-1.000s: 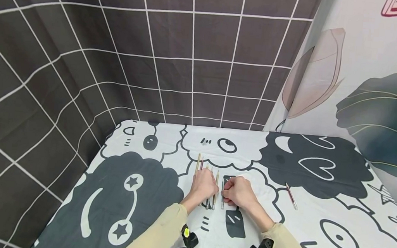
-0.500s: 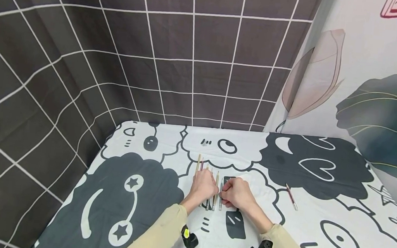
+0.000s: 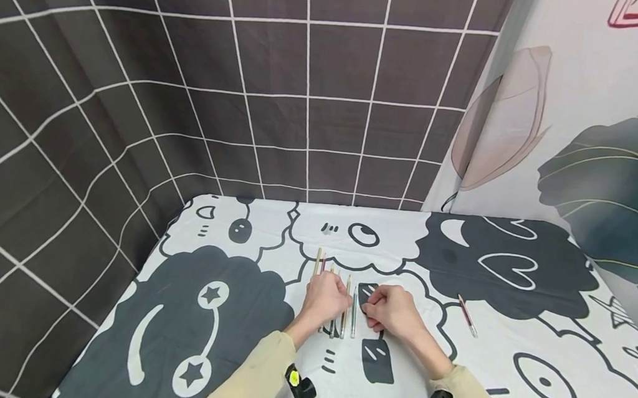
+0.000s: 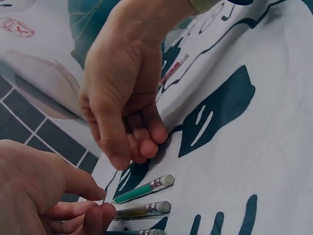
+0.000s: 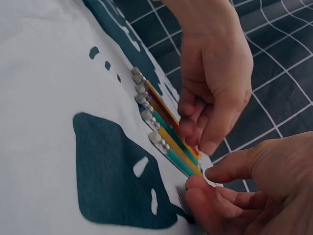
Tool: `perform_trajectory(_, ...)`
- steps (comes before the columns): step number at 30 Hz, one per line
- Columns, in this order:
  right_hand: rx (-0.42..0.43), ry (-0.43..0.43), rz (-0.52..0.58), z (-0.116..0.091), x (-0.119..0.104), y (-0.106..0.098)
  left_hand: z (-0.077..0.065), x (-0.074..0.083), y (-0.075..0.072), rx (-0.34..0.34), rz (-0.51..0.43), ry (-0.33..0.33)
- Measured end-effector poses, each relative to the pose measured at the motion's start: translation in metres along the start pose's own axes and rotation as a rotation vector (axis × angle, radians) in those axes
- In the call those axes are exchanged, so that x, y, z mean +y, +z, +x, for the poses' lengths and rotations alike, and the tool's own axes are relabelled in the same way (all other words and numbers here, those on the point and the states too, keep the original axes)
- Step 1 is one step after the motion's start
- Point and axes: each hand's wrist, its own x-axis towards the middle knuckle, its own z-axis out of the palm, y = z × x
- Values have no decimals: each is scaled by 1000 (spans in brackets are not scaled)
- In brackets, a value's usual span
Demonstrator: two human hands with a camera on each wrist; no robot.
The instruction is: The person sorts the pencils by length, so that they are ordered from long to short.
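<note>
Several pencils with eraser ends lie side by side in a row on the cloth, pointing away. The rightmost is a green pencil [image 3: 353,314], and a yellow pencil [image 4: 142,210] lies beside it. My left hand [image 3: 326,296] is over the row, fingers bent, hiding the middle of some pencils; a gap shows between thumb and forefinger in the left wrist view. Just right of the green pencil is my right hand [image 3: 394,311], its fingers loosely bent with nothing between them. Thumb and forefinger of the right hand [image 5: 259,186] are near the green pencil's far end.
A single red pencil [image 3: 467,315] lies apart, to the right of the row. The table cloth [image 3: 428,389] carries black-and-white cartoon drawings. Behind the table hangs a dark curtain [image 3: 269,120] with white grid lines; a leaf-patterned curtain [image 3: 566,56] is at the right.
My right hand has let go of the green pencil and drawn a little to the right. That pencil has shifted slightly left, closer to the row. The left hand has hardly moved.
</note>
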Motion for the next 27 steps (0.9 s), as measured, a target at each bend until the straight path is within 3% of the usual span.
perform_trajectory(6, 39, -8, -38, -4, 6, -19, -4, -6, -8, 28, -103, 16)
perform_trajectory(15, 120, 5, -100, -11, 15, -51, -11, -19, -25, 72, -267, -41)
perform_trajectory(27, 236, 20, -168, -23, 33, -88, -17, -32, -37, 79, -380, -90)
